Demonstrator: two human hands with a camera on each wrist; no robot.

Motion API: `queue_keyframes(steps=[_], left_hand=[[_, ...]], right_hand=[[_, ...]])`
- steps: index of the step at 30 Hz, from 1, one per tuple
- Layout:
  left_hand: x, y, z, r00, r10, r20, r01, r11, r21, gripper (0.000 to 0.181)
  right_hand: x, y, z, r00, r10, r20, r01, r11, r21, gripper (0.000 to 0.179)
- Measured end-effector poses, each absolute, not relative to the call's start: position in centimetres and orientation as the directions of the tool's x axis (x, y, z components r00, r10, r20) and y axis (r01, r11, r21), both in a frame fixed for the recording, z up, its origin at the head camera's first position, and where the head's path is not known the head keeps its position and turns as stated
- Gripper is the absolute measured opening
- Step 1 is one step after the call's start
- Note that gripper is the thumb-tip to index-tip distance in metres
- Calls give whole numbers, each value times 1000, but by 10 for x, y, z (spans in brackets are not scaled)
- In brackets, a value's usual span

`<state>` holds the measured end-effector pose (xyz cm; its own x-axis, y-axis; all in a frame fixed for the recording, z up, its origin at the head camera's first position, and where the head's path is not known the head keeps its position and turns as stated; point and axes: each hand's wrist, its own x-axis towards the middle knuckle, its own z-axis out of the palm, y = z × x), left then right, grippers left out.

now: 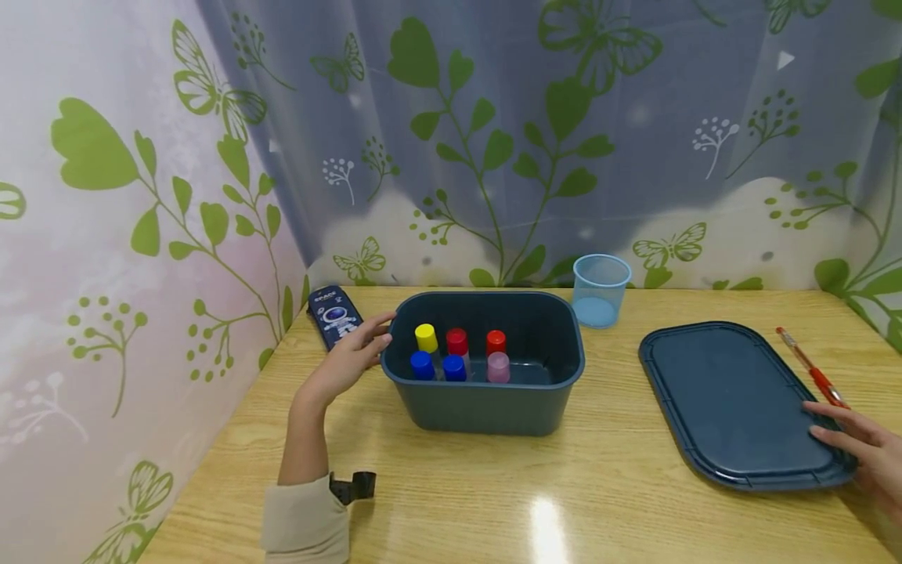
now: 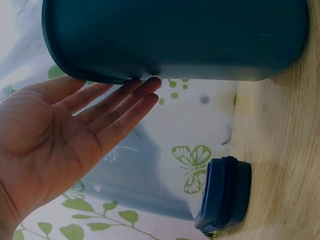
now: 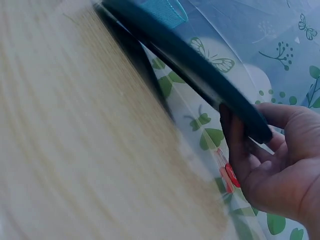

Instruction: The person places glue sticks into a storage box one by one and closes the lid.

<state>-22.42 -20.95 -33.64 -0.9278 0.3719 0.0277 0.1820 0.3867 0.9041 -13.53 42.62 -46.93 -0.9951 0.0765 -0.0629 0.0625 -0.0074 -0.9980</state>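
A dark teal plastic bin (image 1: pixel 486 411) stands on the table, holding several small capped bottles; a yellow cap (image 1: pixel 426 338), blue caps (image 1: pixel 422 365), red caps (image 1: pixel 496 342) and a pink cap (image 1: pixel 498 366) show. My left hand (image 1: pixel 344 362) touches the bin's left end with fairly straight fingers, and its thumb lies by the rim in the left wrist view. On the right, my right hand (image 1: pixel 870 450) pinches the near right edge of the matching lid (image 1: pixel 733 399). In the right wrist view that lid (image 3: pixel 195 70) is tilted, its held end raised off the table.
A dark blue case with an astronaut print (image 1: pixel 334 315) lies behind my left hand. The translucent blue cup (image 1: pixel 600 301) stands behind the bin's right corner. A red pen (image 1: pixel 810 366) lies beside the lid. Patterned curtains (image 1: pixel 479 141) border the table's back and left side.
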Motion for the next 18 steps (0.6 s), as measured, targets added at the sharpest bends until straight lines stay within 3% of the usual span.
queue_keyframes(steps=[6,15,18], left_hand=[[-223,-210,-336,-929,370,30,184,390,902,47],[-224,-210,-337,-926,377,33,189,385,903,48],[-224,-210,-336,-926,376,30,185,385,904,48]], right_hand=[[-137,425,-465,-992,81,-94,90,-61,-994,29],[-130,421,-454,-996,27,81,-85,-241,-967,42],[-129,421,-451,-993,33,110,-115,-239,-964,43]])
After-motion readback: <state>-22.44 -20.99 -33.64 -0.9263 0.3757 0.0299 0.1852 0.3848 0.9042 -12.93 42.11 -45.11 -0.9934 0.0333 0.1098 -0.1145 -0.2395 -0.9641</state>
